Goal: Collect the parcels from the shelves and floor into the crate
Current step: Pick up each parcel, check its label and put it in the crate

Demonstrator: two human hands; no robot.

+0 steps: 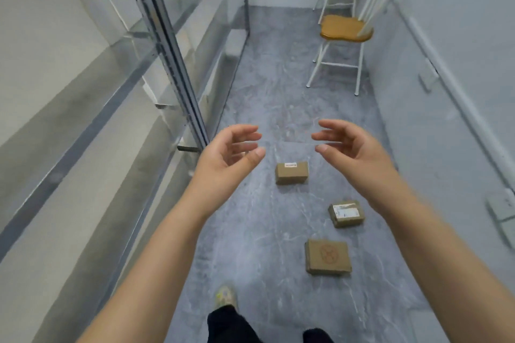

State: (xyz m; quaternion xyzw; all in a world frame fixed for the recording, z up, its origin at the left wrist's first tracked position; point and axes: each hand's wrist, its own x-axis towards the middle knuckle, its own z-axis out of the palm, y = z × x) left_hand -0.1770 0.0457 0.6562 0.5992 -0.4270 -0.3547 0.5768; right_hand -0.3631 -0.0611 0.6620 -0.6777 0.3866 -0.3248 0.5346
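My left hand (231, 153) and right hand (351, 147) hover with loosely curved fingers, palms facing, holding nothing. Three cardboard parcels lie apart on the grey floor (264, 231) below: the farthest (291, 172), the labelled one (346, 213), the nearest (328, 257).

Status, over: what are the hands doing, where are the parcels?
Left hand and right hand open, empty, raised. Near parcel, middle parcel, far parcel lie apart on floor. No crate in view. Nothing blocking.
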